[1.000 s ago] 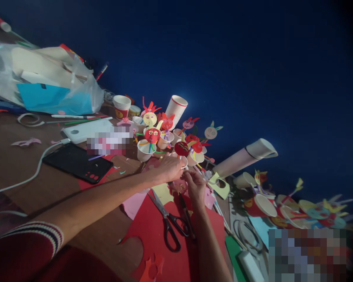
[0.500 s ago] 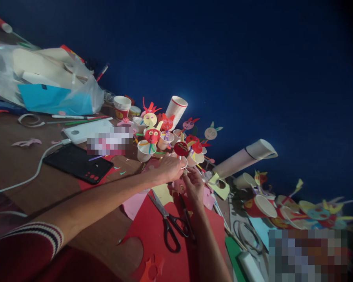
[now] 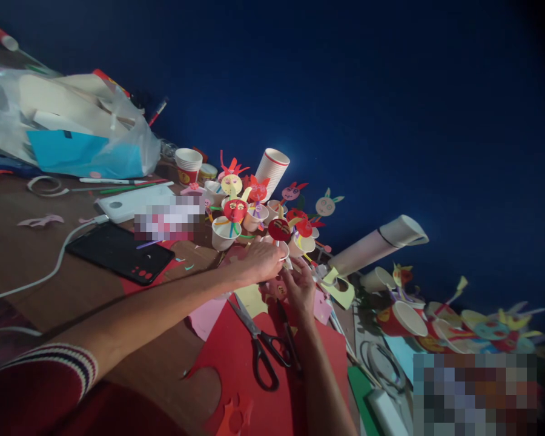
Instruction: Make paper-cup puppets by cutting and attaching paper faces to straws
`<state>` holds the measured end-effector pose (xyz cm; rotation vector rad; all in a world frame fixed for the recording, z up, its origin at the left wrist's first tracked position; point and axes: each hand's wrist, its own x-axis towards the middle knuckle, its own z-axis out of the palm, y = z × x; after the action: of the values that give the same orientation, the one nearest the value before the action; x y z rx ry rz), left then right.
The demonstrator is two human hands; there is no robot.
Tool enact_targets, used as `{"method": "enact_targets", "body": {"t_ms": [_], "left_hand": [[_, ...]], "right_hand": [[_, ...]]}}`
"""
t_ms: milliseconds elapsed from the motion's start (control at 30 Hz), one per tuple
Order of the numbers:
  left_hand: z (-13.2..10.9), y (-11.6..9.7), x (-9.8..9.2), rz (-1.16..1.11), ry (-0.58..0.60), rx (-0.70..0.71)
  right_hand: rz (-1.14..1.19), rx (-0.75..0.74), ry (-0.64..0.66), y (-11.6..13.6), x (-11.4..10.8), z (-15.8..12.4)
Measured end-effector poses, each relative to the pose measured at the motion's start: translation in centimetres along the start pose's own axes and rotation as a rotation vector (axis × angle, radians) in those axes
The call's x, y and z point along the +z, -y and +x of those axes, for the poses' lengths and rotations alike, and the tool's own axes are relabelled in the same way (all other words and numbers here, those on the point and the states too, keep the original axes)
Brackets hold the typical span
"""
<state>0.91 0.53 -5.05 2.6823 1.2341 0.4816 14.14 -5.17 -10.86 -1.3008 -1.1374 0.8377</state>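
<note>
My left hand (image 3: 264, 259) is closed around a white paper cup (image 3: 282, 249), from which a dark red paper face (image 3: 280, 230) with pale yellow horns rises. Close by on the right, my right hand (image 3: 301, 284) has its fingertips pinched at the lower side of that cup; a small whitish bit shows there, too small to name. Beneath both wrists lie black-handled scissors (image 3: 260, 342) and a dark pen (image 3: 287, 330) on a red paper sheet (image 3: 240, 363). Just behind stand several cups with paper faces, among them a red one (image 3: 236, 210) with yellow horns.
Left of my arm lie a black phone case (image 3: 118, 251) and a white power bank (image 3: 136, 201) with a cable. A stack of paper cups (image 3: 272, 172) and a long white roll (image 3: 376, 245) stand near the blue wall. A plastic bag (image 3: 118, 121) of paper fills the far left.
My right fingers have shifted very slightly at the cup's side, and a little more of the whitish bit shows. The left hand and the cup stay in place.
</note>
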Motion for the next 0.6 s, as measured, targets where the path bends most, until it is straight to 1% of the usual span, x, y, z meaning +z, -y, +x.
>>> {"method": "enact_targets", "body": {"t_ms": [167, 433, 600], "left_hand": [[0.01, -0.01, 0.06, -0.004, -0.001, -0.012], [-0.07, -0.20, 0.08, -0.012, 0.013, -0.018], [-0.05, -0.19, 0.11, -0.018, 0.010, -0.022]], "right_hand": [[0.009, -0.018, -0.002, -0.04, -0.03, -0.16], [0.016, -0.015, -0.027, 0.52, 0.85, -0.56], [0.026, -0.002, 0.021, 0.35, 0.34, -0.47]]}}
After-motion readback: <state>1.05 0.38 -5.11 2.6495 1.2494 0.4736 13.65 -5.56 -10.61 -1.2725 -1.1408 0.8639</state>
